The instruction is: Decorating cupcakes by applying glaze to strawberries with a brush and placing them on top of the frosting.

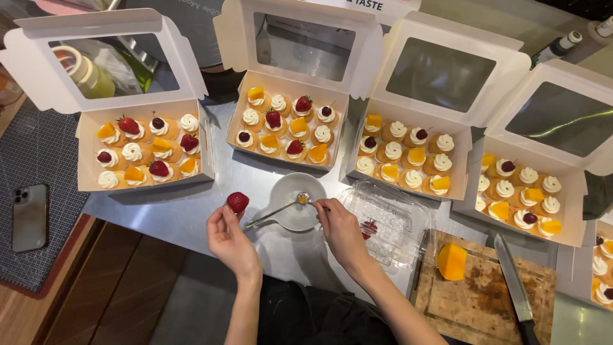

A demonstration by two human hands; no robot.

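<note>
I see the left hand [231, 239] pinching a red strawberry [237, 202] above the steel bench [185, 214]. The right hand [338, 227] grips a spoon [281, 209] whose tip rests in the white bowl [295, 201], just below the open pastry box [287, 128].

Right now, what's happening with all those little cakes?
A person is topping mini cupcakes with fruit. Their left hand holds a strawberry up, and their right hand grips a spoon over a small white bowl. Four open white boxes of cream-topped cupcakes sit along the metal counter. Nearby lie a clear plastic container, a mango piece and a knife on a cutting board.
</note>
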